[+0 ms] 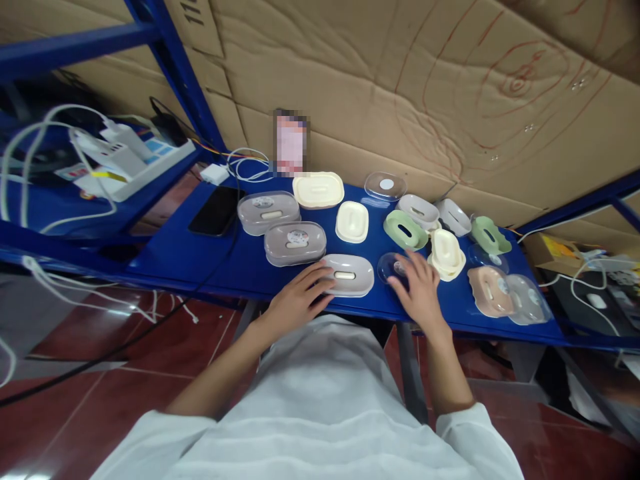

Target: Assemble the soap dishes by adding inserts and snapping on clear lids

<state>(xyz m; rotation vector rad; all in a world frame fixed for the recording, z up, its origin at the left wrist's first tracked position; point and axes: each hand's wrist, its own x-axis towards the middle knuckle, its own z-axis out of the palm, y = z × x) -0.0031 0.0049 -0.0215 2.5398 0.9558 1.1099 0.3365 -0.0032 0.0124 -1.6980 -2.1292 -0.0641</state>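
Observation:
A light grey oval plastic soap box (361,283) with a pale slotted insert lies at the table's front edge. My left hand (295,300) rests at its left end, fingers stretched out and slightly apart, fingertips touching the rim. To the right is a clear plastic lid (387,268) with a round sticker. Over that lid my right hand (423,293) is spread, thumb and fingers apart; its fingertips hide part of the lid, and whether they touch it I cannot tell. Two lidded grey boxes, one in front (295,250) and one behind (267,217), sit left of the open box.
Cream trays (319,193), green pieces (400,223), a pinkish box (485,293) and another clear lid (387,180) lie on the blue table (250,273). A black phone (216,212) is at left. Power strips and cables (125,160) occupy the left shelf; cardboard (350,87) stands behind.

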